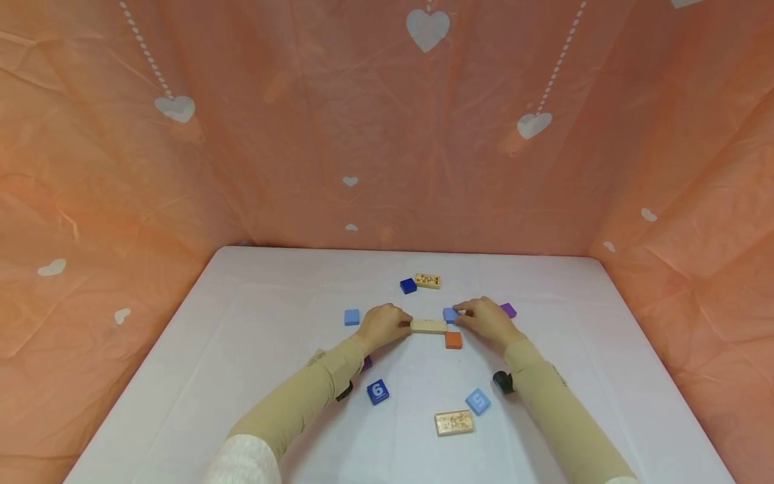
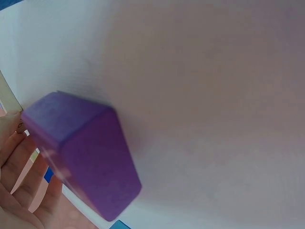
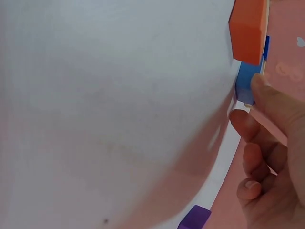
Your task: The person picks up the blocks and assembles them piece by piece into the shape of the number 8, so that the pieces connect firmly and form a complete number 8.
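Observation:
In the head view my left hand (image 1: 383, 326) pinches the left end of a pale wooden domino (image 1: 428, 327) lying mid-table. Its fingertips meet the domino's end in the left wrist view too. My right hand (image 1: 488, 320) has thumb and index finger at a light blue square tile (image 1: 451, 314) by the domino's right end; the right wrist view shows the thumb on the tile (image 3: 245, 81), the other fingers curled below. An orange tile (image 1: 453, 340) lies just in front of the domino's right end. Close under my left wrist is a purple block (image 2: 95, 152).
Behind the hands lie a dark blue tile (image 1: 408, 286) and a patterned wooden domino (image 1: 428, 281). A light blue tile (image 1: 352, 317) is left, a purple tile (image 1: 508, 310) right. Nearer are a blue 6 tile (image 1: 377, 392), a light blue 5 tile (image 1: 478, 401) and another domino (image 1: 454, 423).

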`<state>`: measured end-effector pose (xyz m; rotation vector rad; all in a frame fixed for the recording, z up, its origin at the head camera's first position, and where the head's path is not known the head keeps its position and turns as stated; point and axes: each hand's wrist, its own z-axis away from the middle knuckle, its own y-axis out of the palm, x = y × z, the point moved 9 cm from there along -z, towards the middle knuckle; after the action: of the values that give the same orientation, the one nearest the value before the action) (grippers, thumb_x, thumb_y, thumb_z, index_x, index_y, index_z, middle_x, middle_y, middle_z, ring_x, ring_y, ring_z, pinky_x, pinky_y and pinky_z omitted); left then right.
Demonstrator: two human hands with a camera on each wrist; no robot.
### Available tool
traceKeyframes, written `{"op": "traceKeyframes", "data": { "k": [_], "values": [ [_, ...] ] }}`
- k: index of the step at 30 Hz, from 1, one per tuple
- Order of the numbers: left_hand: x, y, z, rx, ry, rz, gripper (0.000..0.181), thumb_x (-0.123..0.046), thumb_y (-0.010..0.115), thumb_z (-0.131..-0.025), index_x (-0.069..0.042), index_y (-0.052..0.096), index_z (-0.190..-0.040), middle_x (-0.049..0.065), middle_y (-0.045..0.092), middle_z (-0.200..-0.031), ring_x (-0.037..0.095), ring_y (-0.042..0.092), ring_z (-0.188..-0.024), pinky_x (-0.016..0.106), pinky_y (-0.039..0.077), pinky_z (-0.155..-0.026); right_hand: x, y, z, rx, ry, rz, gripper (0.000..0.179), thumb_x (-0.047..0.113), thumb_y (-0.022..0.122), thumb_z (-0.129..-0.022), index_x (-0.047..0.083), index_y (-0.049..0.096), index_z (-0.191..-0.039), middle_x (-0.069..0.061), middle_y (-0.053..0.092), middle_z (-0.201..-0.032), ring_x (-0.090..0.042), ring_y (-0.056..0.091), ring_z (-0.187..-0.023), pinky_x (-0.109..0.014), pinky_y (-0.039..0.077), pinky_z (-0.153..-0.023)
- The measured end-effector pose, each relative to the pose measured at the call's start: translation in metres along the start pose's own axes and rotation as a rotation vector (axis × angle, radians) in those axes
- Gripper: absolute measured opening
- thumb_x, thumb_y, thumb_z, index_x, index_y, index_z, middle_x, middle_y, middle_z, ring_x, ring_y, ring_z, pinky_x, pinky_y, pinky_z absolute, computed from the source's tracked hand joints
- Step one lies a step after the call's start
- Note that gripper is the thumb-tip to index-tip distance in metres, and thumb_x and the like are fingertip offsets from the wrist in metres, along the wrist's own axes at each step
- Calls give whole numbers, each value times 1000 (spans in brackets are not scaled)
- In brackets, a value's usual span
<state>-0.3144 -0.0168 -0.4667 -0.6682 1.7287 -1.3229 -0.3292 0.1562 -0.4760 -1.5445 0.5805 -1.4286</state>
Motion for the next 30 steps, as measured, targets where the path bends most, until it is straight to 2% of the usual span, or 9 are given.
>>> {"op": "traceKeyframes", "data": {
  "k": [4,13,20,30],
  "values": [
    [-1,-1,-1,4,4,-6,24,-25,69,-82,-12,72,-103,2,73,-97,17,67,-89,30,52,-80,0,-1,1,0,-6,15,36,27,64,-87,13,63,-121,-8,65,-119,-25,55,-107,-45,45,-96],
    [-1,1,-1,16,-6,-2,25,-25,69,-83,-12,72,-104,2,73,-97,17,67,-89,30,52,-80,2,-3,3,6,8,51,36,26,64,-87,13,63,-120,-6,67,-109,-19,53,-93,-39,47,-88],
    [0,2,-2,3,3,-3,24,-25,70,-82,-13,73,-103,2,74,-96,17,67,-88,30,52,-79,0,0,3,5,19,54,36,26,64,-87,13,63,-121,-5,67,-106,-18,52,-91,-38,48,-87],
    [-1,0,1,23,-6,5,25,-25,70,-82,-12,72,-104,2,73,-98,18,67,-90,31,52,-80,1,2,2,-9,5,47,36,25,65,-87,12,63,-120,-5,67,-103,-18,53,-90,-38,48,-87]
  ]
}}
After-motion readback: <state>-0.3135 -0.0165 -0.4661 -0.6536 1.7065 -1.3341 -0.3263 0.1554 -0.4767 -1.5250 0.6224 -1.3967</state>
